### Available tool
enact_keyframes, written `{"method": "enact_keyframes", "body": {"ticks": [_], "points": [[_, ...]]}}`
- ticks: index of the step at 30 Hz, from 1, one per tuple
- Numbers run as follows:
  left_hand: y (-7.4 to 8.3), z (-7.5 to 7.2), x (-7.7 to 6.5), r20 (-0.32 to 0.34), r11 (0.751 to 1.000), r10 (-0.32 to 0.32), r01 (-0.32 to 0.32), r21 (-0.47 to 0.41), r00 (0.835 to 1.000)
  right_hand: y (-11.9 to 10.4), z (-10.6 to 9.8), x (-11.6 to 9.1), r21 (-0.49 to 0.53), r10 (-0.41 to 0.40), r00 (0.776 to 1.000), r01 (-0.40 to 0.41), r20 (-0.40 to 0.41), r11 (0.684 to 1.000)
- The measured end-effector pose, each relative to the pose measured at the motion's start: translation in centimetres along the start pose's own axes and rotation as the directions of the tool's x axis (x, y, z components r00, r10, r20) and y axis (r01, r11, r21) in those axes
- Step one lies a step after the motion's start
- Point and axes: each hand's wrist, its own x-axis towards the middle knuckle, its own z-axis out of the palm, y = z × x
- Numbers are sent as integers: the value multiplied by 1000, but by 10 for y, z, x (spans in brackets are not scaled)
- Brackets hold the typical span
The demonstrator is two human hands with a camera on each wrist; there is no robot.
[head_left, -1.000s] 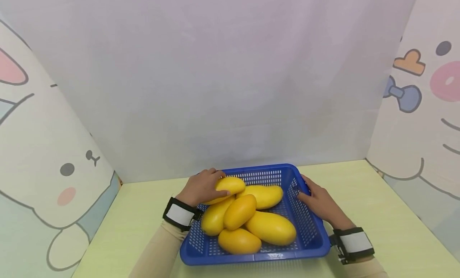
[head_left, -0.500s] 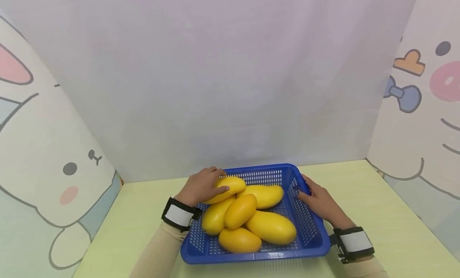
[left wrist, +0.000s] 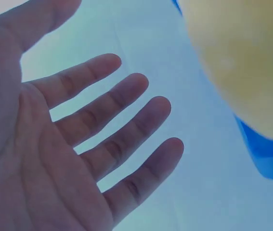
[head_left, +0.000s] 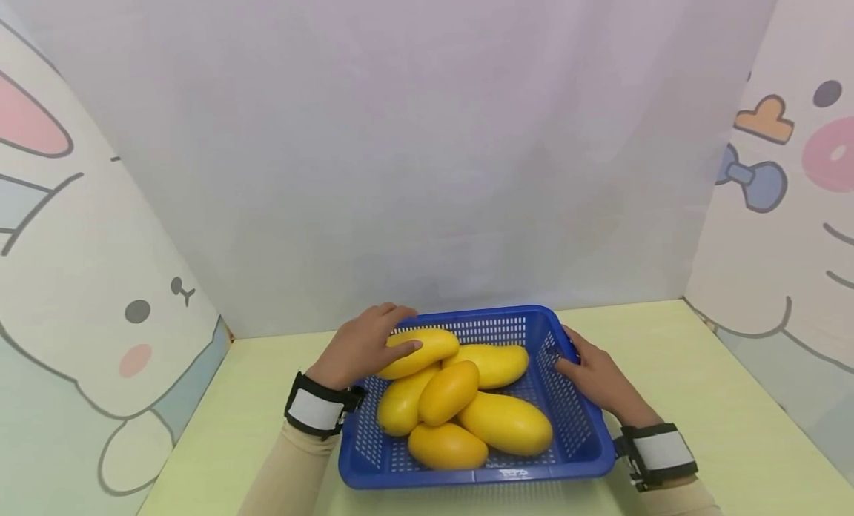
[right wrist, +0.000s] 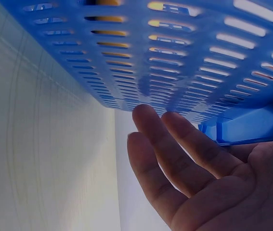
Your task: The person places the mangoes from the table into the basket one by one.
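A blue slotted plastic basket point(head_left: 534, 473) holds several yellow mangoes, some heaped on others. My left hand point(head_left: 363, 347) is at the basket's back left corner, beside the upper left mango point(head_left: 428, 347). In the left wrist view the fingers point(left wrist: 141, 118) are straight and spread, with a gap between them and the yellow mango point(left wrist: 247, 57). On the right side, my right hand point(head_left: 597, 379) grips the basket's rim, thumb inside and fingers outside. The right wrist view shows those fingers point(right wrist: 158, 144) under the slotted wall point(right wrist: 126, 53).
The basket rests on a pale yellow-green table point(head_left: 694, 375). Behind it hangs a plain whitish backdrop point(head_left: 427, 167). Side panels with cartoon animals stand at left point(head_left: 100, 301) and right point(head_left: 794, 264).
My left hand has drawn slightly left, off the upper left mango, and its thumb has lifted away. The right hand keeps its place on the rim; the basket and mangoes stay put.
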Motion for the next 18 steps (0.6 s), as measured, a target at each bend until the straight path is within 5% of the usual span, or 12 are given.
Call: {"method": "enact_keyframes", "body": {"ticks": [18], "points": [[-15, -6, -20, -75, 998, -38, 35, -46, 996, -1, 0, 0, 9, 11, 1000, -11, 9, 1000]]}}
